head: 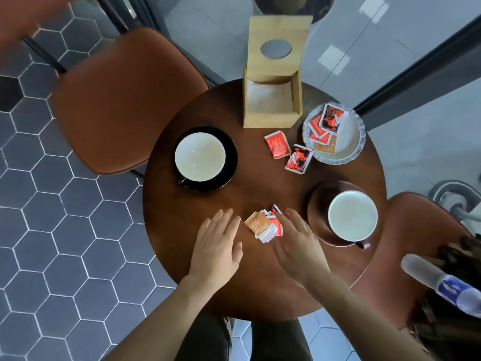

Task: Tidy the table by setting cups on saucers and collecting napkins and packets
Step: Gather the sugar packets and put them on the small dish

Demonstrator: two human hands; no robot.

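On the round wooden table (234,194) a white cup (200,157) stands on a black saucer (230,149) at the left, and a second white cup (352,219) stands on a brown saucer (316,204) at the right. A small pile of packets (263,224) lies near the front edge. My left hand (217,246) lies flat just left of the pile, fingers straight. My right hand (296,243) is flat at its right side, fingertips touching the packets. Two loose red packets (287,152) lie beside a glass dish (348,142) that holds several packets.
A wooden napkin box (273,100) stands open at the table's far edge with napkins inside. A brown chair (125,100) is at the left, another at the right carrying a plastic bottle (442,282). Glass wall behind, hexagon-tiled floor to the left.
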